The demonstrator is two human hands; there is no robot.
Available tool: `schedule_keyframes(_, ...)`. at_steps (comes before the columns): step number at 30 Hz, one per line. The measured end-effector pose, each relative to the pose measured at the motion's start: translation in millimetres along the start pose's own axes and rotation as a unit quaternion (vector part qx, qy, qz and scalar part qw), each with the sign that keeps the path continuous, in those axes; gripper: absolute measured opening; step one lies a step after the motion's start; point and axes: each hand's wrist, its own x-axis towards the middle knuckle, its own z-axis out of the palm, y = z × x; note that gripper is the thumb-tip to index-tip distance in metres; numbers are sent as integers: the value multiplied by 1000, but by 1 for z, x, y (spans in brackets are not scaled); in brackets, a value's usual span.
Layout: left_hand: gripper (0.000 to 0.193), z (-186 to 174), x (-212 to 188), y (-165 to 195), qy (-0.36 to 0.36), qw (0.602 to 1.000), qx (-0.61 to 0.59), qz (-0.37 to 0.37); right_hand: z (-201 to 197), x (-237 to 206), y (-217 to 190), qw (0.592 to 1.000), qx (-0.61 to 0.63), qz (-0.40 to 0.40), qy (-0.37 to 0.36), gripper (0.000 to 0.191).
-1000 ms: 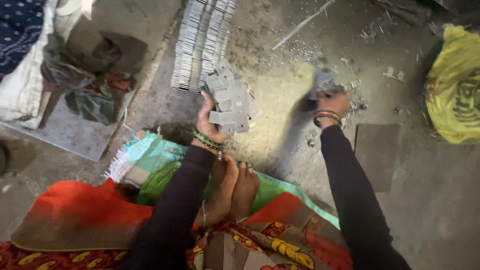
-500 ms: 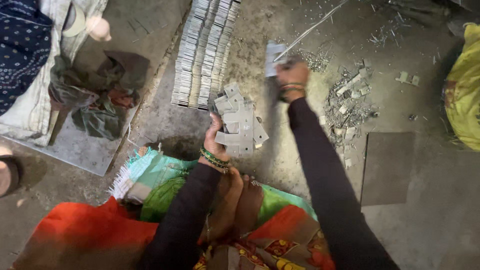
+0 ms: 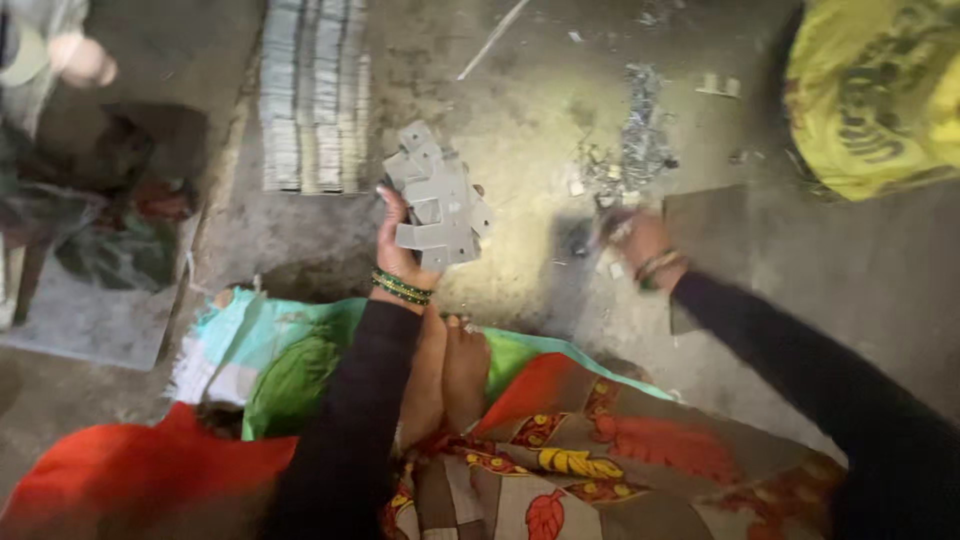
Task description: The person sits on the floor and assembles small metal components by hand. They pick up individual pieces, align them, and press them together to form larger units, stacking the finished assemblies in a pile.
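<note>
From my remote station I recorded a bare concrete floor filling the view, dusty and scuffed. Across the bottom lay a patterned cloth in red, green and orange, with the person's bare feet resting on it. A yellow sack sat at the upper right corner, well apart from both hands. At the top, left of centre, I noted neat rows of stacked grey metal pieces laid on the floor. A dark flat plate lay on the floor just beside the right hand. The left hand, in a dark sleeve with green bangles at the wrist, was raised above the floor near the rows; its fingers were closed around a fanned bundle of small grey metal plates, which stood up out of the grip. The right hand was low over the floor just below a heap of metal scraps; it was motion-blurred, and I could not tell whether its fingers were wide, narrow or holding anything. A thin pale stick lay on the floor near the top edge.
</note>
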Motion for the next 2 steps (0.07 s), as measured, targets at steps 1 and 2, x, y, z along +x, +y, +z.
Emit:
schedule_keyframes(1,79,10,4,-1,-19,1000,-4,4,-4,-27,-16,987,14,29,-156,23)
schedule_keyframes(2,79,21,7,-3,-26,1000,-8,9,-2,-39,-40,975,-18,44,-216,31)
